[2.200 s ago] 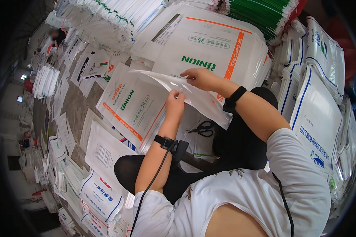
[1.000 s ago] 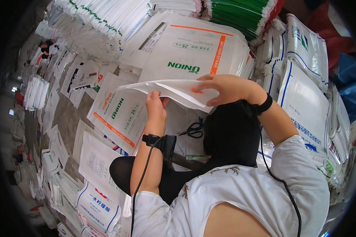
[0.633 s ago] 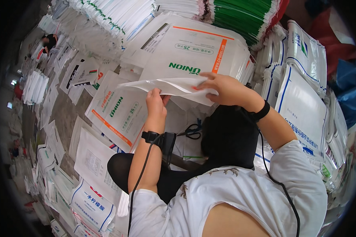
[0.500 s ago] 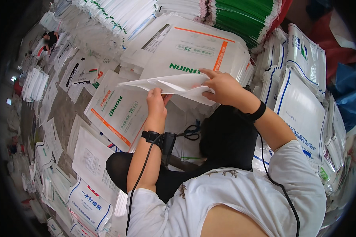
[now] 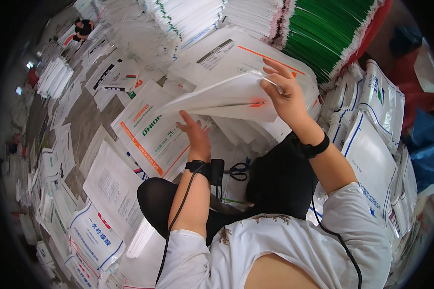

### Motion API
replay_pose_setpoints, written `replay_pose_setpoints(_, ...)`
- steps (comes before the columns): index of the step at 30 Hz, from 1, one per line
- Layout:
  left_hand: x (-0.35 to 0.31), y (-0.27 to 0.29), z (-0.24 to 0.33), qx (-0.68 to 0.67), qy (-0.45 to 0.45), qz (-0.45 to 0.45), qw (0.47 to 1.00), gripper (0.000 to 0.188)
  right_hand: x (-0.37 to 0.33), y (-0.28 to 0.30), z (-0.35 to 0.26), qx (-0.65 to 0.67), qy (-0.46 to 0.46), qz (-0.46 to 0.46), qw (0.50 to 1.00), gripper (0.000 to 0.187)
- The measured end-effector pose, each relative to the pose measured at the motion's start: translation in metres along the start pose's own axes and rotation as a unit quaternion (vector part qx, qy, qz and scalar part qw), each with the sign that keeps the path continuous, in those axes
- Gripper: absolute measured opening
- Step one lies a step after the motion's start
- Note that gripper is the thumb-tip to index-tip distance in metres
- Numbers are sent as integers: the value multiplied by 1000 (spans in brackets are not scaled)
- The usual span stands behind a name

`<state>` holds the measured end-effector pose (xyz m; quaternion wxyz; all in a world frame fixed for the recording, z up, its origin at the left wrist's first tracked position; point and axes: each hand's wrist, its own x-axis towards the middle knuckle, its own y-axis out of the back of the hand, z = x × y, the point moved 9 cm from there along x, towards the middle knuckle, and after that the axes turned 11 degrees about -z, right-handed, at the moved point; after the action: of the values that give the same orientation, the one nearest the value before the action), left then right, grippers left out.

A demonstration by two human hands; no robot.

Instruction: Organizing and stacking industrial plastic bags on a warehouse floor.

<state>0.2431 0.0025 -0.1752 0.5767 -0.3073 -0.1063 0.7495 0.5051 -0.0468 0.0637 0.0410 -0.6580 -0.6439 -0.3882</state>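
A white sack (image 5: 226,94) is lifted at its near edge above a pile of similar flat sacks, its mouth side partly parted. My right hand (image 5: 288,96) pinches the sack's right edge between thumb and fingers, with the other fingers raised. Below the sack's left part, my left hand (image 5: 197,138) has its fingers apart and holds nothing; whether a fingertip touches the edge I cannot tell. Beyond the raised sack lies a white sack with orange lines (image 5: 217,53). Left of my left hand lies a printed white sack with orange and green marks (image 5: 144,126).
Scissors (image 5: 238,171) with dark handles lie by my knee. Bundled green sacks (image 5: 323,36) and white sacks (image 5: 188,19) stand at the far side. Blue-edged sacks (image 5: 369,154) are stacked on the right, more sacks (image 5: 113,185) on the left. Another person (image 5: 83,30) sits far left.
My left hand has let go of the sack's near edge and dropped slightly, fingers spreading. My right hand has shifted its hold on the right edge, and the sack has opened out wider.
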Motion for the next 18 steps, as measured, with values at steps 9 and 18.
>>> replay_pose_setpoints(9, 3, -6, -61, -173, 80, -119, 974, 102, 34, -1, -112, -112, 148, -91, 978, 11)
replay_pose_setpoints(18, 17, 54, -117, -149, 124, -63, 979, 81, 116, 91, -108, -21, 4, 71, 997, 31)
